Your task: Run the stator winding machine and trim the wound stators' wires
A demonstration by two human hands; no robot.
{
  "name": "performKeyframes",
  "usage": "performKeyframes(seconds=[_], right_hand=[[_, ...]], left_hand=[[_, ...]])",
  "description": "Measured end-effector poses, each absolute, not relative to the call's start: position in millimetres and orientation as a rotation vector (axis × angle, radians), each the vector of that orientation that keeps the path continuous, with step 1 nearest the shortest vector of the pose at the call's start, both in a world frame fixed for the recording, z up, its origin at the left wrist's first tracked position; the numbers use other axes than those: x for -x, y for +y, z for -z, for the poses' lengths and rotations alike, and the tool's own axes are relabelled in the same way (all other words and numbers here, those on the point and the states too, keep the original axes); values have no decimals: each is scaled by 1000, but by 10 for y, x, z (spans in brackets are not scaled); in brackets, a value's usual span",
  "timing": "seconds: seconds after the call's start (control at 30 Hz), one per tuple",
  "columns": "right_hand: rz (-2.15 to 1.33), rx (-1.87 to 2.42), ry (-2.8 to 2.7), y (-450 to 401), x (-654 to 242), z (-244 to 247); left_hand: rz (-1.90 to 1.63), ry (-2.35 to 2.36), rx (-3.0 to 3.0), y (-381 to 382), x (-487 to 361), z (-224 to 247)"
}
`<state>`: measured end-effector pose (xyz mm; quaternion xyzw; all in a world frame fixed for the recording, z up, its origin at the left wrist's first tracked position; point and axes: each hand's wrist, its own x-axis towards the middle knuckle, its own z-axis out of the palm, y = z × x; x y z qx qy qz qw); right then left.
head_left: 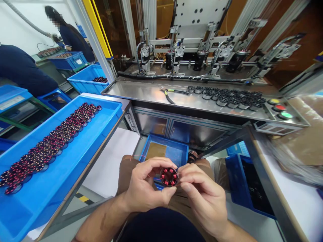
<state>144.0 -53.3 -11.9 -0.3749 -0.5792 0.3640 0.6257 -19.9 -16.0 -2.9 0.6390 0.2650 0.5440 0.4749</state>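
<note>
A round black part with red wire windings (169,176) is held over my lap. My left hand (148,185) wraps round its left side, with fingers on top and thumb below. At its right edge, my right hand (202,191) has thumb and fingertips pressed together in a pinch, apparently on a thin wire end. A fine reddish wire (138,156) trails off to the left above my left hand. In the blue tray (93,141) on the left lie rows of similar wound parts (58,137).
Pliers (168,96) and unwound black cores (227,97) lie on the metal ledge (141,90) of the machine. Colored buttons (279,107) sit at its right end. A blue bin (181,149) stands low ahead. Two people (73,38) are at the upper left.
</note>
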Motion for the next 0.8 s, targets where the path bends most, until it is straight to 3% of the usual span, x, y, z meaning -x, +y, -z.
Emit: performKeyframes(seconds=[0.27,0.57,0.8], right_hand=[[-796,961,-1205,-569,-1395,93],[-621,823,-1497,-491,-1484,62],[-449,816,-1488,-516,-1404,-42]], left_hand=[[-1440,673,-1695,-166,159,16],[-1227,558,-1372,-142,191,-66],[-1265,563,-1420,-153,191,-105]])
